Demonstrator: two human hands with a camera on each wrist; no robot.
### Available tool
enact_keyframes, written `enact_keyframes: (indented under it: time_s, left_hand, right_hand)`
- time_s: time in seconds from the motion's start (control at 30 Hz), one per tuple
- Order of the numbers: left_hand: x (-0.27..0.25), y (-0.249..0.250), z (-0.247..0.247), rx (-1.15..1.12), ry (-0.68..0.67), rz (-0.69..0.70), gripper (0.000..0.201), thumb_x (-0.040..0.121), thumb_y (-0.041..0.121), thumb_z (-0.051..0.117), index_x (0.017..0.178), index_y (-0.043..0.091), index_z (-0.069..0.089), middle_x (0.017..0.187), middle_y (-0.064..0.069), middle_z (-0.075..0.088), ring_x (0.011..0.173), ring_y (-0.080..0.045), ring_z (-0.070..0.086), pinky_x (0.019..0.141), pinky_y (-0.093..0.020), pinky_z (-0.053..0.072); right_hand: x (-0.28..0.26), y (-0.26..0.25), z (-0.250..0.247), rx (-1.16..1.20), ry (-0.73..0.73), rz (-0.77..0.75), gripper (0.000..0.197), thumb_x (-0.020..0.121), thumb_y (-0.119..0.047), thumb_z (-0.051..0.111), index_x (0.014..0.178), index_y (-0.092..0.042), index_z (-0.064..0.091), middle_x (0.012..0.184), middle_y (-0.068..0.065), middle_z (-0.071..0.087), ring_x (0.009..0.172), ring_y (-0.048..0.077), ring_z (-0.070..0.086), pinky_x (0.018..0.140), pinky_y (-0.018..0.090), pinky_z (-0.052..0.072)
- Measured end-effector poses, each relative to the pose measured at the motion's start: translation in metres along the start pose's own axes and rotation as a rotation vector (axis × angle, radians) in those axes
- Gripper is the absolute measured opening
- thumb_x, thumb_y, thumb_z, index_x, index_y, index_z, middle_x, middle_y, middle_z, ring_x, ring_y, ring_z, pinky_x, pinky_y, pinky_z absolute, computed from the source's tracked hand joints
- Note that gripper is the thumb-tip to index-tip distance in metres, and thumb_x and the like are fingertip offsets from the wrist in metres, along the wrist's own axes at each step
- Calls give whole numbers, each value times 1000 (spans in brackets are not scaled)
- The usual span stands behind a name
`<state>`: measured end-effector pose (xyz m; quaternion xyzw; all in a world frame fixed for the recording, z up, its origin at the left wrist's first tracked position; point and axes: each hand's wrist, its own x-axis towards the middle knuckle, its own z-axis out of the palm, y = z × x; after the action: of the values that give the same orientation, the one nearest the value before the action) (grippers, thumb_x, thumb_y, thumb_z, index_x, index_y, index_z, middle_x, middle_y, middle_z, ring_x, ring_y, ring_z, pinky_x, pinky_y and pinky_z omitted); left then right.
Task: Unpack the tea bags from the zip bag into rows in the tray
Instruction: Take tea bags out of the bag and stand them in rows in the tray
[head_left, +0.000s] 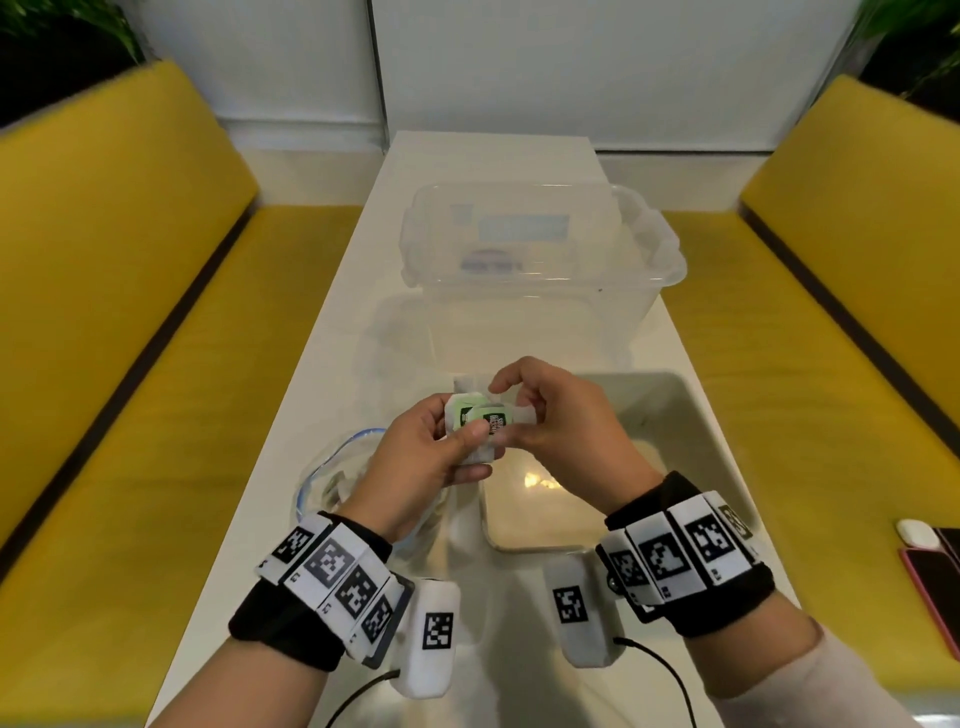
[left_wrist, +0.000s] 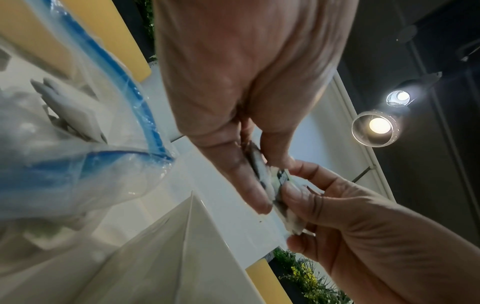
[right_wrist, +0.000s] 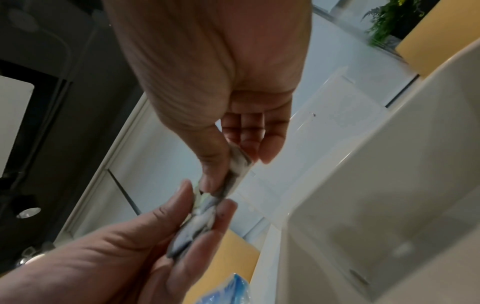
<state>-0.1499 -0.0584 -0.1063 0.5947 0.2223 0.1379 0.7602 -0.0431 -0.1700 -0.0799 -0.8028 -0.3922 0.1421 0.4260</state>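
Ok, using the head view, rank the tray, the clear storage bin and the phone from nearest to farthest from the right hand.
1. Tray: directly beneath the right hand.
2. Clear storage bin: beyond the hand, mid-table.
3. Phone: far right, on the yellow seat.

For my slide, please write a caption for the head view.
Both hands hold tea bags above the table, beside the tray.

No wording could be read anywhere. The tea bags (head_left: 480, 420) carried a black label with white lettering on green, too blurred to make out. The wrist bands (head_left: 332, 569) bore only black-and-white square marker patterns, with no letters or numbers legible
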Motion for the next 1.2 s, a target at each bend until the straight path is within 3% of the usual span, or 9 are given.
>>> enact_keyframes:
  time_s: [0.13, 0.3, 0.4, 0.6, 0.77, 0.9, 1.0, 1.07, 1.2]
  left_hand:
    - [1, 2, -3, -65, 30, -13, 19, 95, 15, 47, 109, 8, 58, 94, -11, 70, 80, -17, 71, 65, -25, 59]
    - [-3, 2, -9, -82, 37, -12, 18, 97, 16, 44, 105, 7, 57, 93, -12, 69, 81, -20, 71, 61, -26, 58]
    - [-9, 1, -8, -59, -38, -13, 19, 94, 18, 46, 106, 8, 59, 99, -13, 69, 91, -22, 70, 68, -28, 59]
    - [-12, 0, -1, -11, -80, 99, 32, 82, 25, 53, 106, 5, 61, 100, -12, 68, 88, -15, 67, 73, -27, 57]
    - [-11, -2, -1, -55, -140, 103, 30, 83, 26, 52, 107, 10, 60, 101, 1, 71, 96, -20, 66, 76, -32, 58]
    - [-9, -7, 3, 129, -119, 118, 22, 90, 21, 56, 110, 15, 61, 98, -2, 67, 88, -10, 65, 70, -27, 56]
    - [-2, -10, 4, 481, -46, 278, 18, 85, 32, 55, 97, 23, 64, 91, 2, 64, 85, -13, 62, 74, -31, 54]
    - [3, -12, 3, 726, -34, 363, 19, 84, 33, 52, 91, 18, 63, 88, 3, 61, 82, -13, 57, 73, -31, 49]
    - [1, -16, 3, 810, -170, 359, 10, 90, 16, 57, 98, 16, 63, 97, 10, 58, 88, -7, 55, 78, -25, 45]
  right_hand:
    - [0, 4, -2, 96, 9, 50, 23, 80, -7, 69, 92, -25, 64, 73, -16, 49, 69, 0, 46, 63, 17, 36]
    - [-1, 2, -11, 492, -10, 218, 10, 89, -6, 57, 87, -15, 58, 74, -2, 59, 65, 11, 54, 64, 29, 45]
    - [0, 2, -14, 591, -6, 258, 8, 89, -4, 56, 88, -11, 52, 74, 7, 61, 62, 14, 54, 63, 27, 45]
    - [-2, 4, -14, 413, -24, 162, 6, 90, -13, 59, 86, -10, 56, 79, 16, 70, 72, 25, 66, 81, 46, 52]
    - [-1, 5, -20, 209, 137, 73, 8, 88, -17, 62, 80, -18, 61, 72, -1, 60, 66, 11, 53, 71, 36, 48]
    - [2, 3, -22, 201, 58, 80, 8, 87, -15, 62, 82, -21, 59, 68, 3, 68, 66, 17, 65, 76, 45, 54]
    - [3, 1, -26, 129, -40, 78, 4, 88, -18, 63, 86, -19, 59, 60, -4, 64, 54, 3, 58, 61, 30, 49]
    - [7, 0, -30, 4, -79, 33, 4, 84, -20, 67, 85, -21, 63, 65, -8, 61, 57, 1, 53, 59, 22, 43]
    - [22, 2, -39, -318, -149, -50, 6, 82, -16, 69, 79, -20, 66, 69, -11, 59, 66, 6, 51, 59, 16, 38]
